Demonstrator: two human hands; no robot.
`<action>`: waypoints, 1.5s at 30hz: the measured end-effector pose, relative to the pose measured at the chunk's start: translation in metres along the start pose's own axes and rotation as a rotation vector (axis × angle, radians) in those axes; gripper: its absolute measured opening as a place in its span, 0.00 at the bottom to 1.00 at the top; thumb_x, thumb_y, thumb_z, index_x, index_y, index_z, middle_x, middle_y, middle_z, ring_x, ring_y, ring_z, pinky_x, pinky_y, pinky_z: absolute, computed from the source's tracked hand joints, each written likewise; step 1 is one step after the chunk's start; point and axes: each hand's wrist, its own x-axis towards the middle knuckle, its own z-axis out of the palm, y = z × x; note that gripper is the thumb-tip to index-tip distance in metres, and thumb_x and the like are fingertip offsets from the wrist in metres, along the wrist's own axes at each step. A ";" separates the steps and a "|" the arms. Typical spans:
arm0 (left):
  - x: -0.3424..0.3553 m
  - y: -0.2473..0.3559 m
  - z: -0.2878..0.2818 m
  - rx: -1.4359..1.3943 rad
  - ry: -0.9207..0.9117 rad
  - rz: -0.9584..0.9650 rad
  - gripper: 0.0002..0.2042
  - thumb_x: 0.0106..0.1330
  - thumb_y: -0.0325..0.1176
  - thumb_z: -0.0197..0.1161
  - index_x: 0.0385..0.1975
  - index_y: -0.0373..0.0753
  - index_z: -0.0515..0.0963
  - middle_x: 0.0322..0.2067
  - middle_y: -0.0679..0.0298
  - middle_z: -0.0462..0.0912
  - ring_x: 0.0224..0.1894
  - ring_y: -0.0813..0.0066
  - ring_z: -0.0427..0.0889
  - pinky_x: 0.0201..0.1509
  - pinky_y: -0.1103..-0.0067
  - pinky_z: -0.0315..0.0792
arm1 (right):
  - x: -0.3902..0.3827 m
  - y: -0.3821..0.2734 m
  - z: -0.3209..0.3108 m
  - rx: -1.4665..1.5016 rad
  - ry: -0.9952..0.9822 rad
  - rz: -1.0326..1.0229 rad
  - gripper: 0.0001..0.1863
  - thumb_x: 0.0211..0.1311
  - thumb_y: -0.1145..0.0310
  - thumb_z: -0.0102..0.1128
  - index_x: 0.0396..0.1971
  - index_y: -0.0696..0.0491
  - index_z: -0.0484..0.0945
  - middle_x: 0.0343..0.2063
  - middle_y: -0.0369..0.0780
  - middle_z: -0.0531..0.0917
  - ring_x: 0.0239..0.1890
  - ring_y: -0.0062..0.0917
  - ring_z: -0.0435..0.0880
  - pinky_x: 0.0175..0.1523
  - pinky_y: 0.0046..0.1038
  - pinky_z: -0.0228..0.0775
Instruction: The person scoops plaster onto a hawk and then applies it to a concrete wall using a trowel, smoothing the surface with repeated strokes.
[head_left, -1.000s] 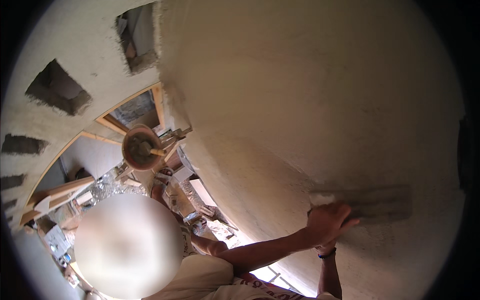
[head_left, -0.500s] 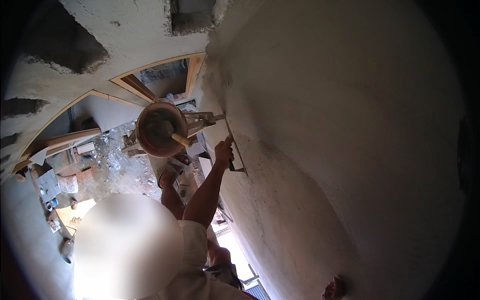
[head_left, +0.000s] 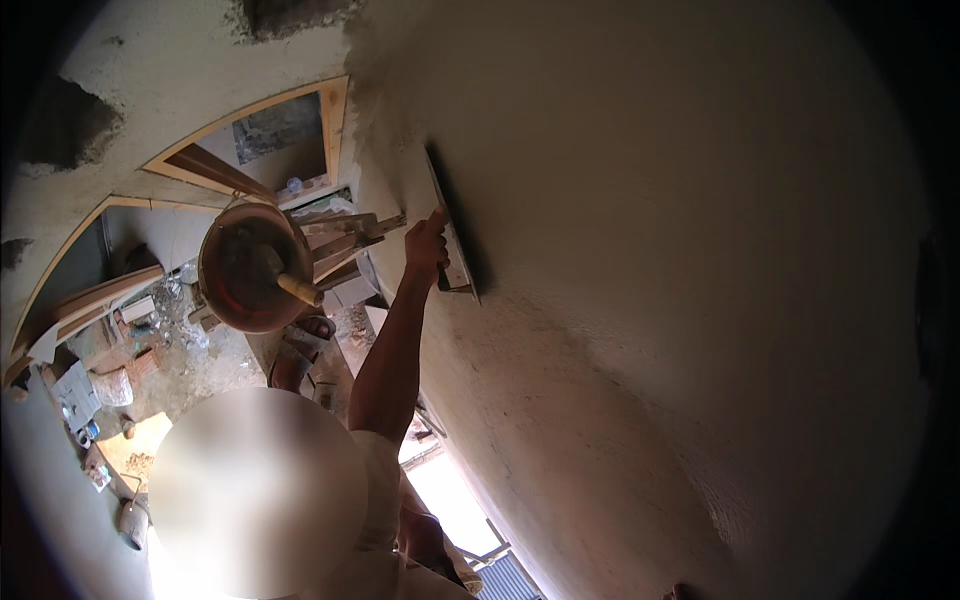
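Note:
My left hand [head_left: 427, 248] is closed around the handle of a plastering trowel [head_left: 457, 262]. The trowel's long, thin blade lies along the grey plastered wall [head_left: 640, 250] on my right, its far end casting a dark shadow. Only a small dark part of my right hand [head_left: 679, 592] shows at the lower edge by the wall, its fingers mostly cut off. Left of my left hand stands a round bucket [head_left: 215, 310] holding grey stuff, apparently mortar. A tool with a wooden handle [head_left: 300, 290] leans inside it.
Wooden supports [head_left: 345, 235] stand beside the bucket. Wood-framed openings [head_left: 335, 130] are set in the far wall. Rubble and several boards lie on the floor [head_left: 200, 350] at the left. A large blurred patch hides the lower left.
My left hand has slid the trowel farther up along the wall. The view has shifted, so the bucket appears farther left. Less of my right hand shows.

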 end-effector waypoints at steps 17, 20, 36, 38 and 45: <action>-0.565 0.098 0.244 0.717 -0.533 0.990 0.23 0.54 0.53 0.69 0.28 0.38 0.72 0.15 0.63 0.74 0.16 0.71 0.77 0.18 0.76 0.69 | -0.063 -0.246 0.007 0.223 0.337 -1.565 0.15 0.53 0.74 0.58 0.43 0.56 0.76 0.11 0.35 0.72 0.11 0.22 0.71 0.16 0.24 0.62; -0.607 0.065 0.238 0.742 -0.710 0.920 0.23 0.55 0.54 0.68 0.29 0.38 0.72 0.18 0.61 0.76 0.18 0.68 0.79 0.20 0.76 0.71 | -0.068 -0.254 -0.001 0.126 0.402 -1.619 0.14 0.53 0.75 0.56 0.42 0.55 0.76 0.10 0.34 0.72 0.10 0.21 0.71 0.16 0.25 0.61; -0.337 0.245 0.155 -0.219 -0.483 0.236 0.19 0.66 0.53 0.55 0.28 0.41 0.72 0.13 0.71 0.68 0.09 0.85 0.62 0.11 0.84 0.60 | -0.068 -0.241 0.004 0.048 0.359 -1.488 0.16 0.47 0.77 0.58 0.39 0.52 0.77 0.13 0.35 0.72 0.12 0.26 0.71 0.18 0.29 0.63; -0.351 0.265 0.184 -0.107 -0.407 0.280 0.19 0.64 0.53 0.58 0.27 0.41 0.72 0.13 0.71 0.66 0.09 0.85 0.62 0.11 0.85 0.59 | -0.068 -0.241 0.004 0.081 0.368 -1.491 0.16 0.47 0.77 0.58 0.40 0.52 0.77 0.13 0.35 0.72 0.12 0.26 0.71 0.17 0.29 0.62; -0.519 0.236 0.300 0.581 -0.223 0.796 0.26 0.62 0.57 0.59 0.29 0.34 0.70 0.16 0.64 0.72 0.18 0.77 0.71 0.22 0.76 0.69 | -0.060 -0.237 0.003 0.164 0.237 -1.473 0.21 0.42 0.78 0.60 0.42 0.51 0.76 0.10 0.31 0.71 0.10 0.22 0.70 0.17 0.25 0.63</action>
